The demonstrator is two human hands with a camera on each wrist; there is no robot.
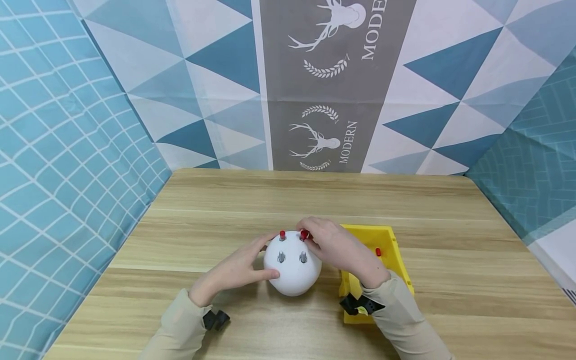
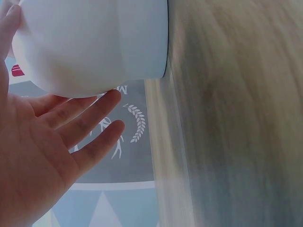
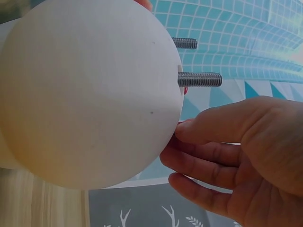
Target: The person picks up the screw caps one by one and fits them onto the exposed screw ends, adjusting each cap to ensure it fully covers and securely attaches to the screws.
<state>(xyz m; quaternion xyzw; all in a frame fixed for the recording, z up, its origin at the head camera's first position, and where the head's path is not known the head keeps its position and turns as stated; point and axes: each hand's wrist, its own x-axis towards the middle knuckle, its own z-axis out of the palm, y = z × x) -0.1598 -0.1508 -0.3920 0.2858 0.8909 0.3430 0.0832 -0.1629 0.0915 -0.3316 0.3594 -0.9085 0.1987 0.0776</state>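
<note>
A white rounded body stands on the table with threaded metal studs sticking out of it. My left hand holds it from the left, thumb on the near side and fingers round the far side. In the left wrist view the lower fingers of that hand spread beside its wall. With thumb and fingertips my right hand pinches a red cap at the far right stud. Another red cap sits on the far left stud. The two nearer studs are bare.
A yellow bin stands to the right, partly under my right forearm, with a small red cap inside. The wooden table ends at a patterned cloth backdrop. Tiled-print cloth hangs on the left.
</note>
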